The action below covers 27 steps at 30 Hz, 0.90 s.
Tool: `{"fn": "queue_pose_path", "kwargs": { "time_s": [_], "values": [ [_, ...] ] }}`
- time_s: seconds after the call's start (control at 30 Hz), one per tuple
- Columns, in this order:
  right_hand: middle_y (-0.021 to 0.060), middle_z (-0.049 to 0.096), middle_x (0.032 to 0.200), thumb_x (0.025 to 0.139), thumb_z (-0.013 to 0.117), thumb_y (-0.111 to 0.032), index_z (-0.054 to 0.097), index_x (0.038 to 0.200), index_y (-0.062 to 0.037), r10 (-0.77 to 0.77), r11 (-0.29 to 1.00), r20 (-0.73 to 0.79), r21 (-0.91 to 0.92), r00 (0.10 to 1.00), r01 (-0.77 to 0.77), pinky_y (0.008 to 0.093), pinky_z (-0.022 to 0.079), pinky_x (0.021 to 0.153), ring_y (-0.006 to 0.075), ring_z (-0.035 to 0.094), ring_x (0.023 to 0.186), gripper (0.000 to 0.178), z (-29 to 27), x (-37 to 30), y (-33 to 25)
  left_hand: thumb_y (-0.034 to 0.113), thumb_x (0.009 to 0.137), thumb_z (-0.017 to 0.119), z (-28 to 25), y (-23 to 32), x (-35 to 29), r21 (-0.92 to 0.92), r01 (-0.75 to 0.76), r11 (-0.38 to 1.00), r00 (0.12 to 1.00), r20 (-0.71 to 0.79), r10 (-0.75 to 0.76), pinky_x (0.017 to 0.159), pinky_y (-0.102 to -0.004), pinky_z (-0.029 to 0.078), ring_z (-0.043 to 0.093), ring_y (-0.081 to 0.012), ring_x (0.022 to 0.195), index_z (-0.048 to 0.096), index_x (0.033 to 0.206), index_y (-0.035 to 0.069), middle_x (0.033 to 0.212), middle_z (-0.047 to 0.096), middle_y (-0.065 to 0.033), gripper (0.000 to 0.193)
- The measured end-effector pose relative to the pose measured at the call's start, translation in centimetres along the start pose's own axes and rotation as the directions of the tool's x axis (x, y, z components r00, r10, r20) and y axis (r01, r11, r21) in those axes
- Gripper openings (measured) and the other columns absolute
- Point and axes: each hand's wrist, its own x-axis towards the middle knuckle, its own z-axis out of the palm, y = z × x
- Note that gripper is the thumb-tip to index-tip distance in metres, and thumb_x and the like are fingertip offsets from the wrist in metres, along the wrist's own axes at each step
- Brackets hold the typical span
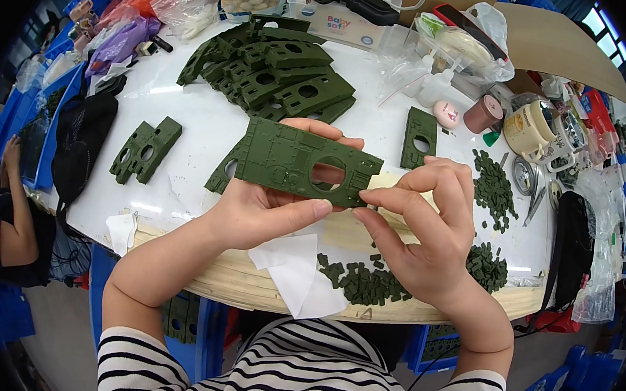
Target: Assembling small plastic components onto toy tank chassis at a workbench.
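Observation:
My left hand holds a dark green plastic model tank hull top, a long plate with a round hole, above the near part of the table. Its thumb lies along the near edge, with fingers behind the plate. At the plate's right end, my right hand has thumb and forefinger pinched close to the corner; anything between those fingertips is too small to make out. Small dark green plastic pieces lie heaped below the hands. Another green hull top is partly hidden behind the held one.
A big stack of green hull tops stands at the back. Others lie left and right. More small pieces are heaped at right, near tweezers, a cream mug and a thread spool. White paper lies at the front edge.

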Motion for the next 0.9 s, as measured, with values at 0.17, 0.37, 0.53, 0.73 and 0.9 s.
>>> {"fn": "queue_pose_path", "kwargs": {
  "time_s": [0.17, 0.37, 0.53, 0.73, 0.9],
  "values": [
    [0.0038, 0.053, 0.083, 0.06, 0.081, -0.007, 0.069, 0.086, -0.0086, -0.001, 1.0, -0.002, 0.002, 1.0, 0.001, 0.0379, 0.042, 0.076, 0.0256, 0.05, 0.082, 0.029, 0.03, -0.02, 0.02, -0.001, 0.083, 0.058, 0.06, 0.12, 0.01, 0.005, 0.011, 1.0, 1.0, -0.004, -0.011, 0.1, -0.0467, 0.051, 0.051, -0.0341, 0.125, 0.028, 0.14, 0.008, 0.145, 0.037, -0.0233, 0.065],
    [0.0042, 0.053, 0.083, 0.06, 0.081, -0.007, 0.068, 0.086, -0.0079, -0.001, 1.0, -0.006, -0.001, 1.0, 0.001, 0.038, 0.042, 0.073, 0.0258, 0.05, 0.082, 0.029, 0.06, -0.06, -0.08, 0.0, 0.083, 0.06, 0.13, 0.05, -0.07, 0.007, 0.016, 1.0, 1.0, -0.017, -0.016, 0.1, -0.0469, 0.05, 0.052, -0.034, 0.125, 0.028, 0.14, 0.008, 0.145, 0.038, -0.0226, 0.065],
    [0.0043, 0.053, 0.083, 0.06, 0.081, -0.007, 0.068, 0.086, -0.0076, -0.004, 1.0, -0.013, -0.007, 1.0, 0.004, 0.0375, 0.041, 0.073, 0.0261, 0.05, 0.082, 0.029, 0.26, -0.22, -0.06, 0.0, 0.083, 0.06, 0.22, -0.07, 0.03, -0.032, 0.027, 0.999, 0.999, -0.022, -0.028, 0.1, -0.0473, 0.05, 0.052, -0.0338, 0.124, 0.028, 0.14, 0.008, 0.145, 0.038, -0.0222, 0.065],
    [0.0044, 0.053, 0.082, 0.06, 0.081, -0.005, 0.069, 0.086, -0.0074, 0.049, 0.999, -0.008, 0.01, 0.999, -0.049, 0.0371, 0.041, 0.071, 0.0262, 0.049, 0.082, 0.029, 0.21, -0.17, -0.29, 0.0, 0.084, 0.06, 0.34, 0.03, -0.07, -0.024, 0.035, 0.999, 0.999, -0.033, -0.036, 0.101, -0.0479, 0.05, 0.052, -0.0335, 0.124, 0.028, 0.14, 0.008, 0.145, 0.038, -0.022, 0.065],
    [0.0043, 0.053, 0.082, 0.06, 0.081, -0.004, 0.069, 0.086, -0.0073, 0.065, 0.997, -0.018, 0.029, 0.998, -0.065, 0.0354, 0.041, 0.069, 0.0255, 0.049, 0.082, 0.029, 0.36, -0.21, -0.32, -0.001, 0.084, 0.059, 0.35, -0.17, -0.17, -0.005, 0.02, 1.0, 0.999, -0.035, -0.02, 0.101, -0.0482, 0.049, 0.051, -0.0333, 0.125, 0.027, 0.139, 0.007, 0.145, 0.038, -0.0222, 0.064]
  ]
}}
